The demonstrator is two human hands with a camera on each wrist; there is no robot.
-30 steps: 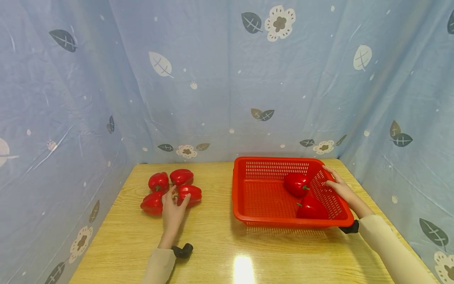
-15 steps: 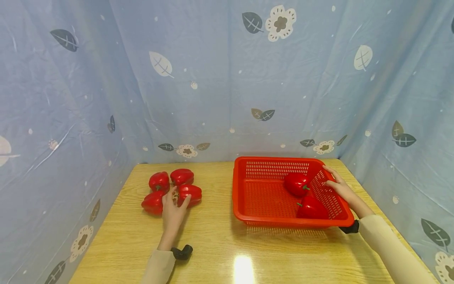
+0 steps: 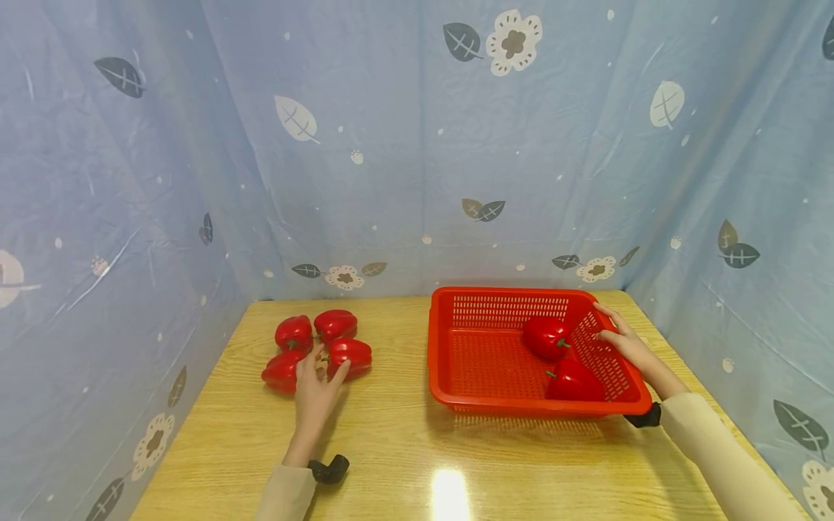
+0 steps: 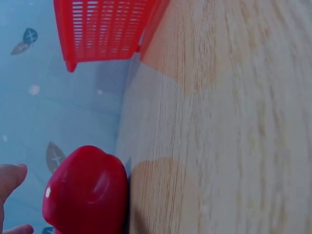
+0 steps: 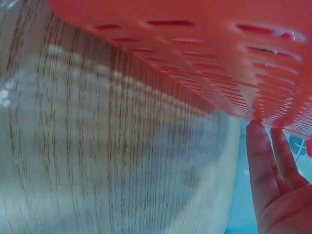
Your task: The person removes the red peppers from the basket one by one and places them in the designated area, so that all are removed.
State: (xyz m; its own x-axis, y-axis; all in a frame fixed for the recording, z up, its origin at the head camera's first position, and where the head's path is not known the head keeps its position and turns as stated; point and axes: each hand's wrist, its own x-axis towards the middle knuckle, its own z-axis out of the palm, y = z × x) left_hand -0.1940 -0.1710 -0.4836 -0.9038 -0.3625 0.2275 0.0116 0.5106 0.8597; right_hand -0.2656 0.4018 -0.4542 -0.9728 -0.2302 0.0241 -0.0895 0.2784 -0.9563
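Note:
My left hand (image 3: pixel 313 394) reaches over a group of red bell peppers on the table, its thumb and fingers spread apart. It is nearest a bell pepper (image 3: pixel 350 357) on its right and another bell pepper (image 3: pixel 281 373) on its left. In the left wrist view, fingertips (image 4: pixel 10 178) stand apart from a bell pepper (image 4: pixel 87 192). At the red plastic basket (image 3: pixel 495 404), my right hand (image 3: pixel 632 351) holds the right rim, thumb over the inner side. Its other fingers (image 5: pixel 263 165) touch the slotted outer wall. Two bell peppers (image 3: pixel 546 337) (image 3: pixel 575 381) lie inside the basket.
Two more bell peppers (image 3: pixel 294 333) (image 3: pixel 335 325) lie behind my left hand. The wooden table (image 3: pixel 391 449) ends against a blue patterned curtain (image 3: pixel 365 181) at the back and sides. Black straps (image 3: pixel 329 470) circle both wrists.
My left hand and wrist have shifted very slightly left and toward me, the fingers staying spread by the bell peppers. The right hand and the basket have kept their place.

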